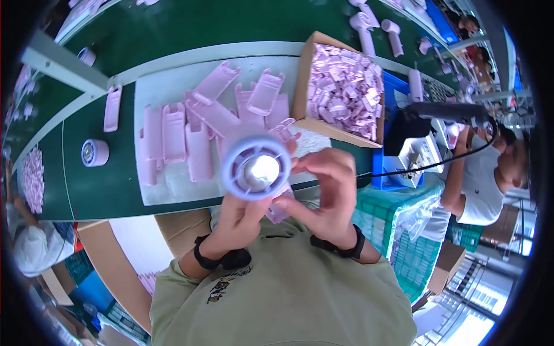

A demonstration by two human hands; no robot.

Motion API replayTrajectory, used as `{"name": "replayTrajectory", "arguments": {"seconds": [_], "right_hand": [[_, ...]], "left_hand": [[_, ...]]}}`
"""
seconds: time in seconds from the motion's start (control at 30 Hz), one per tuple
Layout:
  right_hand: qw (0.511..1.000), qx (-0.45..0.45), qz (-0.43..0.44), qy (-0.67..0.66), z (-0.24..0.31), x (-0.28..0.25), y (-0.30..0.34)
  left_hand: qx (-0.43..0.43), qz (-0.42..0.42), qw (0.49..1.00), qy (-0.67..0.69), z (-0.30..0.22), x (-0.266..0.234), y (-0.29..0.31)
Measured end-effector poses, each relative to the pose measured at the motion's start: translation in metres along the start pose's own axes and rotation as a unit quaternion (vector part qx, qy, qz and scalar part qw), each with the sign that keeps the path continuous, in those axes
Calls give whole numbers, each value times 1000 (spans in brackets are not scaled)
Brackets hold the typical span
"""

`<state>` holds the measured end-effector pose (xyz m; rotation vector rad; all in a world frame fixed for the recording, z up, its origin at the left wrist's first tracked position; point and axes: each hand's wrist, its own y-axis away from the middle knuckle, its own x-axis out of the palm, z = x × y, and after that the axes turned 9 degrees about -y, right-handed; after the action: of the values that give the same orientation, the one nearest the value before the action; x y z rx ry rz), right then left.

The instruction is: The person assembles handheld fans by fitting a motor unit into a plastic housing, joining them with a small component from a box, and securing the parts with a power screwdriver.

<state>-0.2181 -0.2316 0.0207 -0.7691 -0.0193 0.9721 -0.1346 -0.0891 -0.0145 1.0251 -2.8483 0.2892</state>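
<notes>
Close in front of my chest is a pink handheld fan body [232,173], its round lavender head facing up with spokes and a bright shiny centre. My left hand [239,222] is closed around it from below. At its right side, the bent thumb and forefinger of my right hand [328,193] grip its edge; what lies between those fingertips is partly hidden. A pink piece [279,212] shows below the right thumb. Just beyond, several pink handle shells [174,134] lie piled on a white mat [151,195].
A cardboard box [301,86] of small pink parts stands at the mat's right, beside a blue bin [393,86]. One round fan head [95,153] and a lone shell [112,109] sit left. A black cable [421,168] crosses at right, above a green crate [412,248]. Co-workers sit both sides.
</notes>
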Motion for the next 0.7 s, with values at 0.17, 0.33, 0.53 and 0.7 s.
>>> {"name": "replayTrajectory", "arguments": {"seconds": [0.17,0.33,0.53,0.7], "right_hand": [[837,389,169,-346,0,-9,16],[893,319,191,-253,-5,-18,19],[864,10,-408,294,-41,-103,-16],[899,42,-405,162,-71,-143,-36]], "left_hand": [[102,26,994,42,-9,11,-14],[136,-4,984,-119,-6,24,-19],[-26,-134,989,53,-8,15,-17],[-172,14,980,99,-6,34,-23]]}}
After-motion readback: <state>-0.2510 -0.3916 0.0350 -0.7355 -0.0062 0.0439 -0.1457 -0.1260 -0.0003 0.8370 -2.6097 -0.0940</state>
